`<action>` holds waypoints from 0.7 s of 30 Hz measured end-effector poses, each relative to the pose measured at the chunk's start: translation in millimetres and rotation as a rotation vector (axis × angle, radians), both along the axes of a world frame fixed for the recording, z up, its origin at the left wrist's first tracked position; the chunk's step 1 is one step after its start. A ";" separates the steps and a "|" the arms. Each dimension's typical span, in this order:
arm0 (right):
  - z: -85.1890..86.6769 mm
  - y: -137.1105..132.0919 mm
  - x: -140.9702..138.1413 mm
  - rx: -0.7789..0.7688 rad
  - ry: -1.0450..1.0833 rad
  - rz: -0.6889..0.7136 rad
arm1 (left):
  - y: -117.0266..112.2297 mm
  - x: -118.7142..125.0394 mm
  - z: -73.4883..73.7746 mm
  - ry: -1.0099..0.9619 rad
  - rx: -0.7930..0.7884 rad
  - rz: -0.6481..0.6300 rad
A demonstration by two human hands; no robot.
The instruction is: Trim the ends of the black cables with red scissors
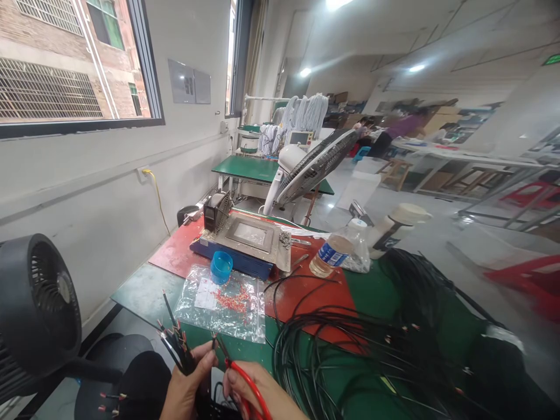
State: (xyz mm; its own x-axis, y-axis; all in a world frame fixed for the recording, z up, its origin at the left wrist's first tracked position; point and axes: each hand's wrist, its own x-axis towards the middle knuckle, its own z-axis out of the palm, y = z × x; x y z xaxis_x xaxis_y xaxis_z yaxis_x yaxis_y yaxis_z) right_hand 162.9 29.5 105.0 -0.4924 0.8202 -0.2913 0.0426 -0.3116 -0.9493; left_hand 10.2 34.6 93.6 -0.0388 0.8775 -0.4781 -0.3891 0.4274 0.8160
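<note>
My left hand (195, 379) is closed around a bunch of black cables (177, 344) whose stripped ends show thin coloured wires. One cable end stands apart near its thumb and forefinger. In my right hand (258, 385) is a pair of red-handled scissors (247, 376), its blades pointing up beside that single cable end. Whether the blades touch the wires I cannot tell. Past both hands lies a clear plastic bag (251, 300) scattered with small red-orange bits (234, 300), and a blue round cap (221, 266) rests at its far edge.
A solder pot (245, 239) with a small fan stands at the back of the table. Right of it are a clear bottle (330, 256) and a white bottle (396, 230). Coiled black cables (324, 338) cover the right side. A black fan (35, 297) stands left. People work in the background.
</note>
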 end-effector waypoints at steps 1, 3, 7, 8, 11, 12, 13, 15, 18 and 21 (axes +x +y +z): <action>-1.6 -0.4 0.8 -0.002 0.003 0.004 | 0.2 -0.4 -0.9 -0.001 0.000 -0.003; -4.4 -1.1 2.2 -0.003 0.008 0.011 | 0.6 -1.0 -2.1 -0.009 -0.002 -0.014; -7.0 -1.9 3.4 -0.001 0.014 0.016 | -0.1 -0.1 -2.6 -0.062 -0.032 0.003; -7.3 -2.1 3.3 -0.005 0.012 0.013 | -0.4 0.6 -2.6 -0.070 -0.039 0.016; -8.0 -2.6 2.4 -0.022 0.009 0.006 | -1.2 2.6 -2.9 -0.062 -0.046 0.023; -8.1 -2.8 2.1 -0.023 0.014 0.006 | -1.3 3.1 -3.0 -0.053 -0.049 0.020; -8.1 -3.0 1.9 -0.020 0.018 0.006 | -1.4 3.4 -3.1 -0.047 -0.051 0.018; -7.8 -3.6 1.9 -0.012 0.025 0.007 | -1.5 3.6 -3.0 -0.040 -0.046 0.022; -7.4 -4.3 2.8 -0.023 0.030 0.008 | -1.5 2.6 -3.4 -0.040 -0.039 0.027; -8.1 -4.6 3.8 -0.043 0.045 0.010 | -1.3 0.6 -5.8 -0.050 -0.059 0.012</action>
